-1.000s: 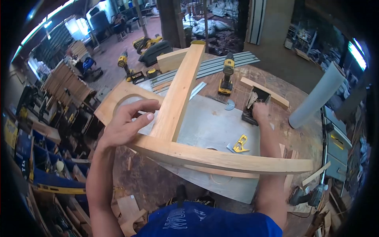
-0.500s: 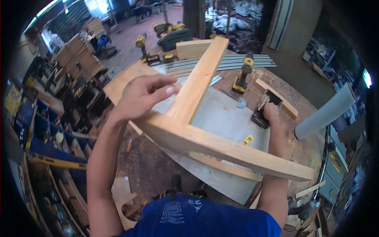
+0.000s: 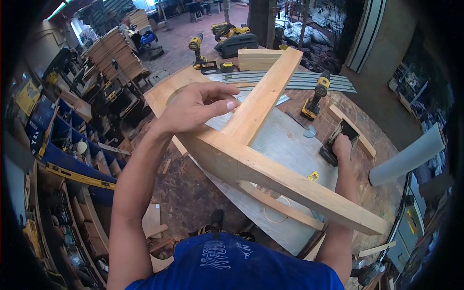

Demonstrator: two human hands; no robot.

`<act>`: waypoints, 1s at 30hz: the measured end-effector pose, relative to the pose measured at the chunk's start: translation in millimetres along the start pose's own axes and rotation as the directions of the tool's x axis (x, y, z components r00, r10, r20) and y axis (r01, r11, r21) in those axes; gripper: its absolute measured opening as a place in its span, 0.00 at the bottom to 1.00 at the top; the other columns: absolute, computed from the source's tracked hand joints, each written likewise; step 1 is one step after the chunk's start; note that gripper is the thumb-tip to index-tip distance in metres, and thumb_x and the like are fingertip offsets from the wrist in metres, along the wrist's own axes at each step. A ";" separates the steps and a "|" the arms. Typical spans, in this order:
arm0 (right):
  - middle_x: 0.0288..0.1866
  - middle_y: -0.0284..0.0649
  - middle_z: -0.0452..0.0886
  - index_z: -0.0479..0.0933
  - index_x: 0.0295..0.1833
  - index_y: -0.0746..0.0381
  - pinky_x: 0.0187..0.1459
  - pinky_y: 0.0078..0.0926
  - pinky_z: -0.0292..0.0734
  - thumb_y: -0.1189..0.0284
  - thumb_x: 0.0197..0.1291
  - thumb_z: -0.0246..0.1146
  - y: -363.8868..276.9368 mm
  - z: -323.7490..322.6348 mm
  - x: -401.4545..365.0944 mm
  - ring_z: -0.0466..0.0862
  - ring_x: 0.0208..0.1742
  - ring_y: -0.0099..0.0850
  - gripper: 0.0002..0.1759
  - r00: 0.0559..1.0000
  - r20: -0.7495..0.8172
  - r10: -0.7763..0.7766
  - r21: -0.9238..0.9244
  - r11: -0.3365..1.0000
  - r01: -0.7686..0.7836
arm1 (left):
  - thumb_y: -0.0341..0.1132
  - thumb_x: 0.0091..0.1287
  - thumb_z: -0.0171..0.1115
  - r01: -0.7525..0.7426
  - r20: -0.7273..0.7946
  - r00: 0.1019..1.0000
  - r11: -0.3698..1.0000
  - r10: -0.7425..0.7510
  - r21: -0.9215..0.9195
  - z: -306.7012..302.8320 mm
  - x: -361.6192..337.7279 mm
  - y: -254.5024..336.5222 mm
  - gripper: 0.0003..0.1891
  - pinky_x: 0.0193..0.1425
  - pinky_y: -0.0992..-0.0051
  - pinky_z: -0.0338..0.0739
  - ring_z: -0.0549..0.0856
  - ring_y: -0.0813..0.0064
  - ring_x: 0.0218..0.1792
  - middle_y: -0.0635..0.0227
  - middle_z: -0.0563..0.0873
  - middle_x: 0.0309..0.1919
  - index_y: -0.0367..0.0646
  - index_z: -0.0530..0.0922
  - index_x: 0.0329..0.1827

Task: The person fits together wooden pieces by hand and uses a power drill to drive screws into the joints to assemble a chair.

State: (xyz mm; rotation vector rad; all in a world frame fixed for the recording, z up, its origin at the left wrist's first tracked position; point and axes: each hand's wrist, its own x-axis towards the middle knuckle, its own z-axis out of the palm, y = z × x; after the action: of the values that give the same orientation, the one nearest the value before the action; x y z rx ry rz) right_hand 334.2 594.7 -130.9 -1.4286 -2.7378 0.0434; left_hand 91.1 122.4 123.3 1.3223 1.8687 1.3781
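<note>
My left hand [image 3: 195, 107] is over the near left corner of a wooden frame [image 3: 270, 164], its palm side by the top edge. The fingers are bent and the thumb stands apart from them, beside the crosspiece [image 3: 267, 94] that runs away from me. Beyond the frame's long board, my right hand [image 3: 342, 146] is closed around a black cordless power tool [image 3: 329, 153] low at the tabletop; the hand hides part of that tool. My right forearm passes under the board. A light wooden strip [image 3: 354, 131] lies just past the tool.
A yellow-black drill [image 3: 316, 99] stands on the worktable, another drill [image 3: 197, 50] farther left. Metal strips [image 3: 333, 83] lie across the back. A grey tube [image 3: 406, 154] stands at right. A yellow clip-like piece [image 3: 313, 176] lies on the pale sheet [image 3: 285, 135]. Blue bins [image 3: 72, 150] are at left.
The whole view has shifted, so things appear farther right and slightly lower. Both hands keep about the same places, the left by the frame corner, the right on the power tool.
</note>
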 end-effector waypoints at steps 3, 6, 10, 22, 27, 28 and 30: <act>0.55 0.65 0.84 0.80 0.56 0.68 0.56 0.52 0.83 0.73 0.66 0.57 -2.0 -18.3 -16.3 0.87 0.56 0.57 0.17 0.992 -0.120 0.028 0.020 0.999 -0.026 | 0.36 0.74 0.68 -0.013 0.017 1.000 1.000 0.013 0.012 -1.8 2.0 3.1 0.22 0.68 0.65 0.76 0.86 0.70 0.57 0.59 0.90 0.53 0.32 0.80 0.66; 0.52 0.59 0.86 0.82 0.57 0.65 0.54 0.50 0.84 0.74 0.63 0.59 3.1 -38.7 -47.6 0.88 0.53 0.55 0.18 0.978 -0.179 0.112 0.132 0.987 -0.089 | 0.41 0.73 0.69 -0.096 0.020 0.995 0.992 0.095 0.086 -6.0 0.7 0.4 0.22 0.63 0.69 0.79 0.87 0.72 0.53 0.60 0.90 0.51 0.34 0.83 0.63; 0.42 0.52 0.90 0.87 0.51 0.64 0.47 0.38 0.83 0.70 0.64 0.63 42.7 33.2 -129.3 0.89 0.42 0.40 0.14 0.873 -0.219 0.437 0.607 0.761 -0.228 | 0.39 0.70 0.69 -0.145 0.088 0.986 0.988 0.141 0.045 -18.3 -7.3 0.1 0.18 0.62 0.70 0.78 0.86 0.71 0.53 0.61 0.90 0.49 0.33 0.86 0.55; 0.39 0.42 0.84 0.81 0.42 0.63 0.45 0.36 0.81 0.86 0.56 0.70 -199.3 -252.6 -377.9 0.85 0.43 0.42 0.10 0.738 -0.595 -0.317 0.525 0.543 0.656 | 0.47 0.70 0.72 -0.446 0.487 0.742 0.881 0.461 -0.155 -19.6 -9.6 8.2 0.22 0.55 0.69 0.79 0.87 0.69 0.46 0.60 0.91 0.42 0.33 0.87 0.52; 0.42 0.51 0.84 0.78 0.46 0.65 0.48 0.47 0.78 0.77 0.63 0.64 -262.9 -280.8 -305.0 0.84 0.48 0.53 0.07 0.616 -0.579 -0.534 0.329 0.538 0.776 | 0.37 0.69 0.74 -0.365 0.446 0.786 0.904 0.428 -0.223 -16.9 -20.2 0.2 0.16 0.46 0.76 0.79 0.85 0.78 0.40 0.65 0.91 0.37 0.33 0.88 0.50; 0.42 0.51 0.85 0.78 0.45 0.65 0.48 0.48 0.78 0.76 0.62 0.64 -267.5 -283.6 -299.2 0.84 0.48 0.54 0.07 0.630 -0.564 -0.534 0.364 0.523 0.770 | 0.35 0.69 0.74 -0.316 0.415 0.830 0.927 0.373 -0.202 -18.0 -22.3 -3.4 0.14 0.44 0.78 0.79 0.85 0.80 0.38 0.66 0.90 0.37 0.33 0.87 0.50; 0.40 0.52 0.84 0.78 0.44 0.66 0.47 0.49 0.78 0.73 0.63 0.66 -274.4 -283.0 -290.7 0.84 0.46 0.55 0.08 0.639 -0.531 -0.556 0.403 0.497 0.768 | 0.34 0.69 0.73 -0.236 0.354 0.897 0.964 0.265 -0.122 -21.1 -28.3 -8.0 0.13 0.43 0.79 0.78 0.84 0.82 0.38 0.69 0.89 0.37 0.33 0.87 0.50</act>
State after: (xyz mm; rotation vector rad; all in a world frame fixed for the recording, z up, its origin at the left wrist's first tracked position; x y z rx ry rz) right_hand 292.5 199.4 155.2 -0.1072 -2.4241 0.5320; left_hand 82.9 87.3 119.6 1.6952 1.4216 1.2005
